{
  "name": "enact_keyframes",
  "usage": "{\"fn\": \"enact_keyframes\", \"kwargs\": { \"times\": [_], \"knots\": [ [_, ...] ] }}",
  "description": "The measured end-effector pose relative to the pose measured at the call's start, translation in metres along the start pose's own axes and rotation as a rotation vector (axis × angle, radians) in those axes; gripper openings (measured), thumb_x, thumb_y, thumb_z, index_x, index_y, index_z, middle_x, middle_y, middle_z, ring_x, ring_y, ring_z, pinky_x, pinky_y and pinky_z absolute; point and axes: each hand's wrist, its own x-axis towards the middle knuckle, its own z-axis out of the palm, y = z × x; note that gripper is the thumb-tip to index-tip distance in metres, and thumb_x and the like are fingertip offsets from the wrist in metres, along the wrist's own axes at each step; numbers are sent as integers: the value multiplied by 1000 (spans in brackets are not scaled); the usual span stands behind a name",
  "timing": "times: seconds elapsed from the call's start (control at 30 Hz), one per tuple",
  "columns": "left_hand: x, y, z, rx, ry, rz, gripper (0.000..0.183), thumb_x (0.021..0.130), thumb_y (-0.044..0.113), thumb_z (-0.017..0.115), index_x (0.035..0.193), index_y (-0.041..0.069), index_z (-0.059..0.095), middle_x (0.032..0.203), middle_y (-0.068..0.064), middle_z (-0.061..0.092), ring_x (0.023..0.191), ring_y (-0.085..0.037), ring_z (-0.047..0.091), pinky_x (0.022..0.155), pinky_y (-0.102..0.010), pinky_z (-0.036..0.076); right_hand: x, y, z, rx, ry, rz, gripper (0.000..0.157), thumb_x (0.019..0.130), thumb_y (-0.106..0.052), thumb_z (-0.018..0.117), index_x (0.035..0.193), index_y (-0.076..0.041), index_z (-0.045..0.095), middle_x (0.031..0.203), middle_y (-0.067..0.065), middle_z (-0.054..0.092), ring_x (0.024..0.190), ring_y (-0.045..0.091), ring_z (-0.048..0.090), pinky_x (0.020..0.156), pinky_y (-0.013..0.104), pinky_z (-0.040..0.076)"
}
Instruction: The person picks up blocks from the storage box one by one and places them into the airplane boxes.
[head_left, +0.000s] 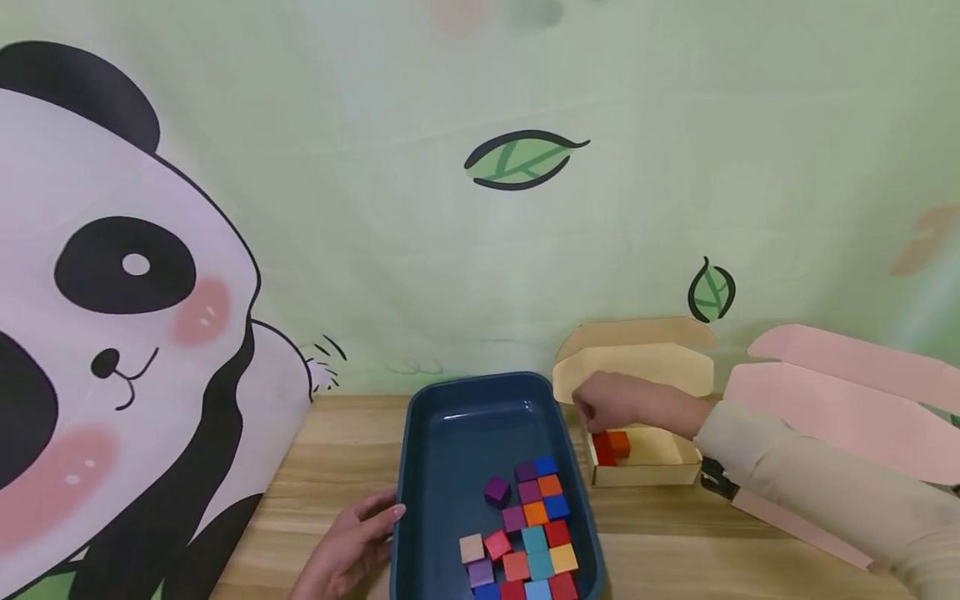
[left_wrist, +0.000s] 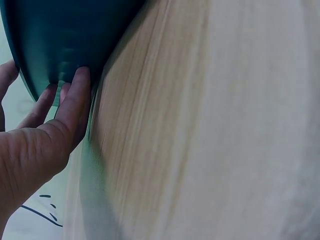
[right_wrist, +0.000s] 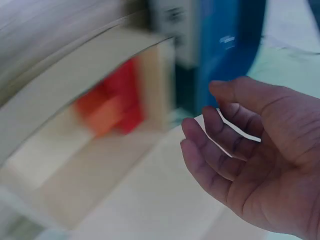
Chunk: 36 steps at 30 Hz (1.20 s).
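Observation:
My left hand [head_left: 356, 537] rests against the left outer side of a dark blue tray [head_left: 450, 450], its fingertips touching the tray wall in the left wrist view. Small coloured cubes lie in the tray's near right part, and one purple cube [head_left: 497, 492] sits apart at their edge. My right hand [head_left: 607, 400] is above the left end of a small cream cardboard box [head_left: 645, 476]. Red cubes [right_wrist: 131, 85] and an orange cube [right_wrist: 106, 116] lie in one corner of that box. The right wrist view shows this hand's fingers loosely bent, with nothing between them.
A pink cardboard box [head_left: 817, 417] with its lid raised stands to the right, partly behind my right sleeve [head_left: 810, 471]. The wooden table [head_left: 337, 450] meets a green backdrop with a panda [head_left: 112, 292] and leaves.

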Motion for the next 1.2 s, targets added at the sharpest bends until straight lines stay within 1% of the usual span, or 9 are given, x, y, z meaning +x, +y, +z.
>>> {"fn": "enact_keyframes", "kwargs": {
  "times": [0.17,0.3,0.53,0.6,0.73,0.83,0.97,1.07,1.2],
  "knots": [
    [2,3,0,-5,8,-2,71,98,21,70,152,-7,35,123,-9,63,103,-16,64,90,-37,55,10,-48,-9,-8,-57,-120,19,88,-7,76,79,-17,62,73,-7,56,68,10,49,65,24,46],
    [3,2,-1,-1,3,2,70,99,20,69,152,-8,33,122,-8,64,104,-17,64,91,-37,55,17,-89,14,-24,-142,-224,8,91,-16,77,93,-18,70,87,-9,63,78,5,53,70,18,49],
    [2,2,-4,12,2,6,70,99,21,68,152,-9,32,119,-6,66,104,-18,65,91,-38,55,29,-134,58,-133,-219,-424,32,94,-29,75,125,-21,71,112,-10,69,95,2,54,81,13,45],
    [1,1,-4,12,6,10,70,99,21,68,152,-9,33,121,-5,65,105,-18,64,91,-38,55,36,-135,70,-150,-233,-439,35,93,-31,76,127,-24,70,114,-12,67,98,2,53,83,14,45],
    [1,-2,-2,-4,0,9,69,99,20,69,151,-9,35,123,-6,64,106,-18,65,91,-38,55,75,-104,127,-92,-235,-468,34,91,-34,78,123,-30,67,109,-16,64,94,-1,54,81,14,47],
    [0,-3,-1,-19,-9,-2,68,98,19,69,151,-9,36,123,-7,65,107,-19,65,92,-39,55,97,-84,158,-20,-240,-456,33,89,-34,81,116,-30,62,102,-18,63,86,-4,56,75,12,47],
    [-2,0,-3,-9,-4,-18,70,99,20,68,152,-9,33,126,-9,65,108,-19,65,93,-39,55,86,-99,139,19,-286,-384,33,89,-28,81,113,-25,59,95,-15,63,80,-1,58,71,13,49],
    [-2,2,-4,12,7,-17,72,99,23,69,152,-9,33,127,-8,65,107,-19,65,92,-38,55,78,-106,126,28,-279,-373,32,89,-27,81,113,-25,59,94,-14,64,79,0,58,70,14,49],
    [-3,-1,-5,-2,-30,-14,68,99,23,68,151,-8,37,126,-8,66,108,-20,66,93,-39,55,78,-103,129,37,-271,-392,32,87,-27,83,108,-25,60,92,-15,63,78,-1,56,69,13,48]
  ]
}}
